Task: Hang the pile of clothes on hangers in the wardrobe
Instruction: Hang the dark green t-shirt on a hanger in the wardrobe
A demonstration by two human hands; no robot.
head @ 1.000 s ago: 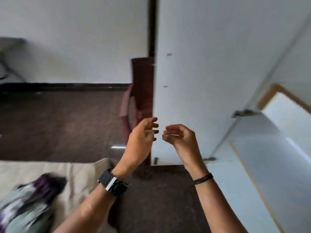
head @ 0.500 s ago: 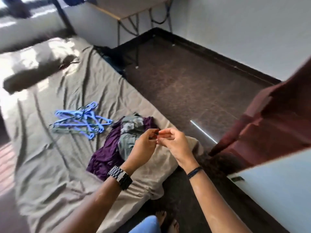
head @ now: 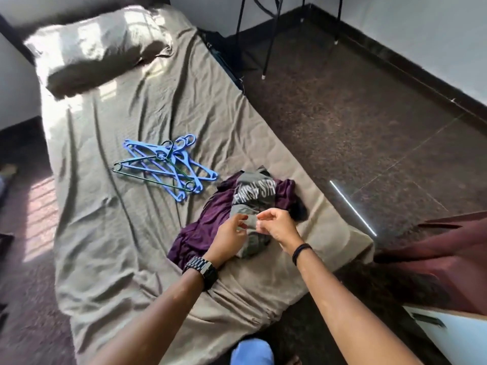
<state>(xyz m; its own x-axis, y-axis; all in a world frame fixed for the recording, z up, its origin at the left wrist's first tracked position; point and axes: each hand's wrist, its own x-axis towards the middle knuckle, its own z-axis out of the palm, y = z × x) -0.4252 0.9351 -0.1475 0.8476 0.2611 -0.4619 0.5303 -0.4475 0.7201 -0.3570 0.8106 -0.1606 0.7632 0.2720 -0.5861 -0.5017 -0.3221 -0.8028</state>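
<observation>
The pile of clothes (head: 237,206) lies on the bed (head: 105,233), near the edge at 3 o'clock. A grey shirt (head: 254,192) with white letters sits on top of a purple one (head: 208,222). Something dark (head: 297,210) peeks out of the pile at its 3 o'clock side.

My left hand (head: 230,237) is over the purple cloth, with the fingers loose and a little bent. It holds nothing. My right hand (head: 276,227) is just beside it, over the grey shirt. Its fingers are curled in at the tips, but I cannot tell if they pinch the cloth. The two hands are close but not touching.

A bunch of blue hangers (head: 168,167) lies on the sheet at 10 o'clock from the pile, near it. One thin green hanger (head: 147,180) is mixed in. A pillow (head: 97,48) is far up at 11 o'clock, in the sun
</observation>
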